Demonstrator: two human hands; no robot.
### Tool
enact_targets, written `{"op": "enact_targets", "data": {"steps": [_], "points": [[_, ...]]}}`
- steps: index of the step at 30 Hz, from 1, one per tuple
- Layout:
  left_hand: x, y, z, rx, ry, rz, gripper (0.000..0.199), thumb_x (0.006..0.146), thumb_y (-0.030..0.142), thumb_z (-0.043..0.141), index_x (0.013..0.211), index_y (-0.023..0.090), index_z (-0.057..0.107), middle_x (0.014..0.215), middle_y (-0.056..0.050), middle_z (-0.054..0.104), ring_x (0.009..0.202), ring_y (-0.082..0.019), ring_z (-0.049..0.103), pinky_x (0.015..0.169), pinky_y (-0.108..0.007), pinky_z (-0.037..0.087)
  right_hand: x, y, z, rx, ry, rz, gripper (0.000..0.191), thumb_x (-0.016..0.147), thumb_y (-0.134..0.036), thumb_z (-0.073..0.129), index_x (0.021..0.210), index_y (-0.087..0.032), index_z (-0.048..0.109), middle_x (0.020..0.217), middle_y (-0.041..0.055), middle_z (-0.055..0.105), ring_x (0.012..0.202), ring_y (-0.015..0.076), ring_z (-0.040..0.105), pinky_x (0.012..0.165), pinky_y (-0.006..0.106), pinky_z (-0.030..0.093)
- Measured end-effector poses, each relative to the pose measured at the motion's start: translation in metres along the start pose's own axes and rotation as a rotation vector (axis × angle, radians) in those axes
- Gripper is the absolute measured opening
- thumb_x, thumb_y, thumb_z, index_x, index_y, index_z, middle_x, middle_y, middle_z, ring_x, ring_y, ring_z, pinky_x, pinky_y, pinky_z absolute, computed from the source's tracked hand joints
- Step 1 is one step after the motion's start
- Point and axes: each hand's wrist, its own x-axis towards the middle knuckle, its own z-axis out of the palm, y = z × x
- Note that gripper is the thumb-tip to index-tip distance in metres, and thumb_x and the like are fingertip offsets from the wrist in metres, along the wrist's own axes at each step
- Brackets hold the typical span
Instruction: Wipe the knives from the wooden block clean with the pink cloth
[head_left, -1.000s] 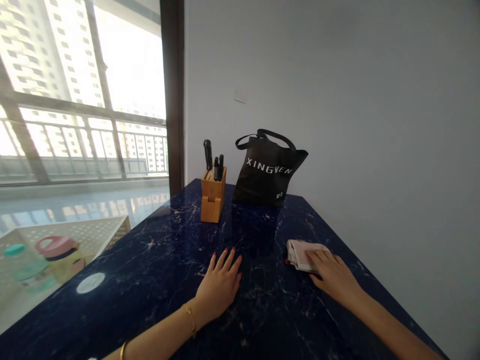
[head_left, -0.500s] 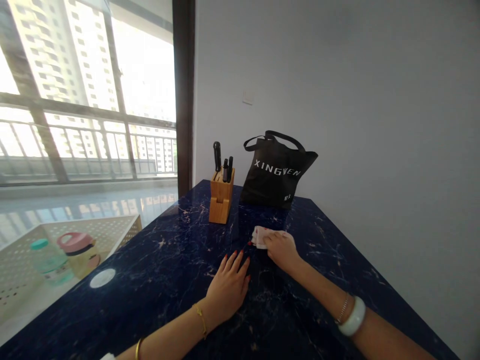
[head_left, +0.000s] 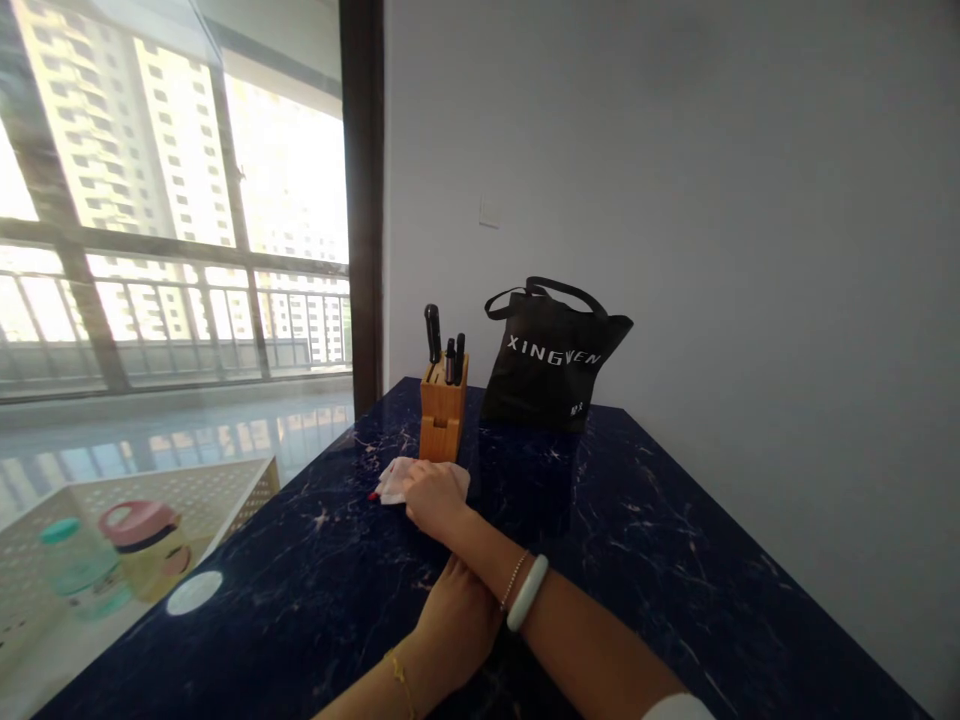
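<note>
My right hand [head_left: 435,498] is closed on a pale pink-white cloth [head_left: 393,482], pressed to the dark blue marbled table [head_left: 600,560] just in front of the wooden knife block [head_left: 441,410]. A white bangle and a thin bracelet circle the right wrist. My left hand [head_left: 459,622] rests on the table beneath my right forearm, which crosses over it and hides its fingers. The knife block holds several black-handled tools. Behind it, to the right, stands a black tote bag [head_left: 547,370] with white lettering.
A white perforated basket [head_left: 240,500] at the left holds a teal-capped bottle [head_left: 82,570] and a pink-lidded bottle [head_left: 146,550]. Near the table's left edge lies a white round disc [head_left: 195,592]. A wall stands along the right and back.
My right hand has swept left with the cloth, from in front of the bag to in front of the knife block. Its forearm now crosses over my left hand. The view has tilted up slightly.
</note>
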Motion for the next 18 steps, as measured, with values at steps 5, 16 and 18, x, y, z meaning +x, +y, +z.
{"op": "enact_targets", "data": {"steps": [5, 16, 18], "points": [[-0.002, -0.001, -0.004, -0.063, 0.049, -0.052, 0.036, 0.087, 0.027, 0.031, 0.115, 0.018, 0.051, 0.118, -0.008, 0.053, 0.112, -0.023, 0.044, 0.097, -0.041, 0.031, -0.030, 0.010, -0.021, 0.176, 0.121, 0.074, 0.040, 0.077, -0.041, 0.051, 0.108, -0.016, 0.054, 0.110, 0.0069, 0.055, 0.105, 0.0194, 0.045, 0.092, 0.033, 0.034], [-0.004, -0.007, 0.002, 0.025, 0.032, -0.101, 0.045, 0.088, 0.043, 0.021, 0.132, 0.034, 0.025, 0.138, -0.002, 0.029, 0.124, -0.031, 0.027, 0.093, -0.061, 0.023, -0.257, 0.063, -0.071, 0.420, -0.346, 0.617, 0.075, 0.074, -0.060, 0.040, 0.134, -0.019, 0.022, 0.139, 0.0085, 0.019, 0.128, 0.0252, 0.015, 0.104, 0.044, 0.017], [-0.004, -0.006, 0.003, 0.039, 0.030, -0.098, 0.045, 0.088, 0.042, 0.021, 0.132, 0.035, 0.022, 0.138, -0.001, 0.028, 0.124, -0.030, 0.026, 0.093, -0.061, 0.023, -0.270, 0.069, -0.067, 0.409, -0.374, 0.590, 0.077, 0.072, -0.061, 0.042, 0.134, -0.021, 0.020, 0.139, 0.0074, 0.016, 0.128, 0.0265, 0.012, 0.104, 0.047, 0.014]]}}
